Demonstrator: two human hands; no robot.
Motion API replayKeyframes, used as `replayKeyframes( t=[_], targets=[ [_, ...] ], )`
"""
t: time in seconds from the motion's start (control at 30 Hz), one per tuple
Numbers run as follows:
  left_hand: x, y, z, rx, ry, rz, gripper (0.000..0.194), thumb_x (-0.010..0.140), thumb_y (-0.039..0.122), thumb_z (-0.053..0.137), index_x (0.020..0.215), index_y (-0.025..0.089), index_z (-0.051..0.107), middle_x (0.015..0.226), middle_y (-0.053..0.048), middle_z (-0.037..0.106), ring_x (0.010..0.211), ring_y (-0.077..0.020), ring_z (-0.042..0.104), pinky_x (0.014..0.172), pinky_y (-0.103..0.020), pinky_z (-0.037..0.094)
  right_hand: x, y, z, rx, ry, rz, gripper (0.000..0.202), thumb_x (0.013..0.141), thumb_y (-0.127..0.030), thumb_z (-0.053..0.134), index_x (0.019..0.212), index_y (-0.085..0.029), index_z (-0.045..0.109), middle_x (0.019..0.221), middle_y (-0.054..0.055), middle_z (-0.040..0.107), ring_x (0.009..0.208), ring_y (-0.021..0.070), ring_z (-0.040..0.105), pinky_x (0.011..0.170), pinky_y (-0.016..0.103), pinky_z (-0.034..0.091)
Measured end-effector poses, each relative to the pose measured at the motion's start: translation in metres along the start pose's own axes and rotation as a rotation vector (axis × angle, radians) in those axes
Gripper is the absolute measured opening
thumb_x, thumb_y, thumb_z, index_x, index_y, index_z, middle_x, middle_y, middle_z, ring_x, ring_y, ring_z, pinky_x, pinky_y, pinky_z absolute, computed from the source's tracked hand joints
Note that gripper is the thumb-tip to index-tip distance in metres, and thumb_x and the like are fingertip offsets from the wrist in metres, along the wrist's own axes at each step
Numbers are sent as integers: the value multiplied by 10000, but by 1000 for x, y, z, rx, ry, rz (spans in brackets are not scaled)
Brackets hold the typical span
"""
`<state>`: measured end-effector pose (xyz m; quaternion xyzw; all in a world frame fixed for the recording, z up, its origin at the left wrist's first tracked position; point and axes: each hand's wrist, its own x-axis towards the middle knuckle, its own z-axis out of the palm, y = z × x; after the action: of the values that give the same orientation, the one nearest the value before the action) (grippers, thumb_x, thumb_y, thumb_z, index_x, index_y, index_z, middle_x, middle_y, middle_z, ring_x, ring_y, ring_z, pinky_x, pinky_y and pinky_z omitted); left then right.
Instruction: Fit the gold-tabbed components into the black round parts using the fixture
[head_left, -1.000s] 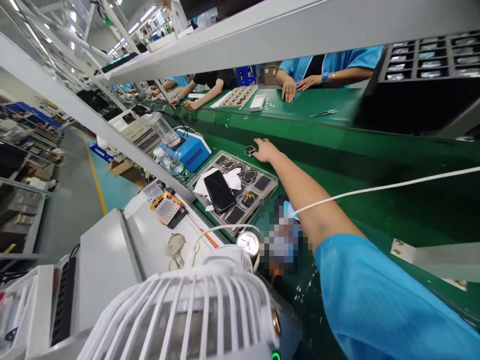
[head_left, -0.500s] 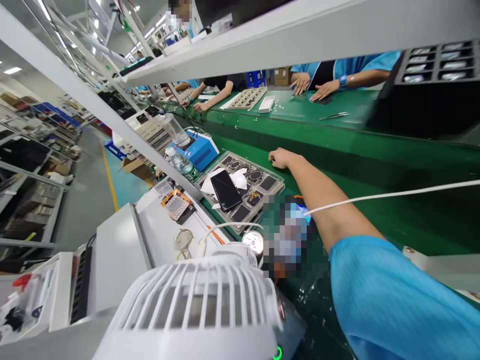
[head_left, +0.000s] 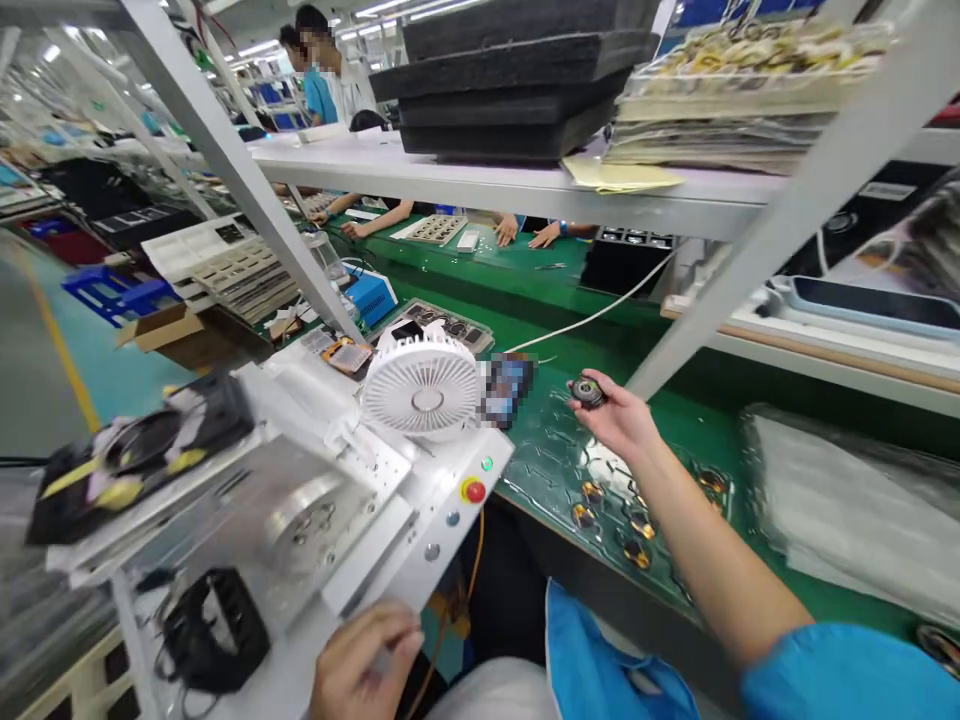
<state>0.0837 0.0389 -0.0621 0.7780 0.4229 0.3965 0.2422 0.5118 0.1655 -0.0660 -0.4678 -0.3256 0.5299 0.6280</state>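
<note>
**Green bench (head_left: 600, 348), white machine (head_left: 442, 530), dark round part (head_left: 589, 391) in hand**

The bench stretches away behind the machine. A clear tray (head_left: 534, 482) lies on the bench, right of the machine, and a white fan (head_left: 427, 392) stands by the machine's far end. The left hand (head_left: 367, 655) is near the machine's front edge, fingers curled — blurred, so I cannot tell whether they grip anything. The right hand (head_left: 624, 418) pinches the round part between thumb and fingers — near the tray's far side. Small orange-and-black pieces (head_left: 637, 554) sit in the tray.
</note>
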Motion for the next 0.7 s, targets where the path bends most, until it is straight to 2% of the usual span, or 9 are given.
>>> replayKeyframes(
  t=[0.07,0.13,0.2,0.27,0.33,0.37,0.47,0.53,0.7],
  targets=[
    [3,2,5,-7,2,27,124,917,179,682,812,221,732,765,-15,761,675,-168,728,653,-251,602,-60,5,21,179,-51,100,270,871,-427,687,1091,-289,615,1062,69,706,806,234,661,670,384,552],
    [5,13,12,-18,68,9,92,919,173,675,863,208,740,808,-35,777,727,-180,745,684,-260,612,-113,12,48,278,-138,194,286,883,-404,720,1126,-286,628,1101,70,709,832,231,670,671,361,541],
    [5,29,20,-36,77,31,144,922,202,683,1055,207,735,967,-79,791,883,-214,761,803,-319,636,-156,21,77,321,-255,265,323,889,-398,738,1167,-271,634,1117,80,703,816,221,667,636,326,513],
    [-1,45,28,-32,44,92,401,879,268,757,1264,204,665,1209,-139,752,1129,-278,720,992,-431,604,-187,31,102,336,-372,330,377,898,-397,745,1230,-262,628,1132,86,691,816,213,664,632,306,497],
    [-11,56,35,-13,50,119,627,835,333,817,1400,202,576,1359,-176,686,1266,-321,658,1074,-499,561,-207,42,123,311,-457,389,426,913,-401,744,1296,-270,610,1118,75,678,852,212,665,691,315,512],
    [-17,58,37,-1,71,118,677,827,347,829,1428,205,553,1376,-180,678,1279,-326,653,1078,-506,562,-215,47,131,281,-487,409,446,920,-402,743,1324,-280,600,1106,66,671,877,212,663,733,325,520],
    [-39,56,37,25,157,81,615,828,314,832,1391,222,601,1300,-155,732,1191,-309,714,1037,-478,600,-230,60,149,179,-550,427,500,930,-414,750,1386,-316,572,1133,43,648,937,199,650,846,345,521],
    [-55,50,33,-4,209,24,530,823,273,828,1323,224,659,1265,-138,753,1152,-300,735,1035,-468,607,-237,65,158,157,-583,456,534,938,-486,733,1418,-333,556,1205,49,640,985,205,655,908,367,513],
    [-88,37,23,-433,357,-207,481,831,335,825,1262,178,683,1267,-163,754,1163,-302,737,1012,-427,619,-248,64,181,271,-662,616,666,939,-738,575,1449,-310,548,1356,100,614,1119,273,666,1021,469,491]
  ],
)
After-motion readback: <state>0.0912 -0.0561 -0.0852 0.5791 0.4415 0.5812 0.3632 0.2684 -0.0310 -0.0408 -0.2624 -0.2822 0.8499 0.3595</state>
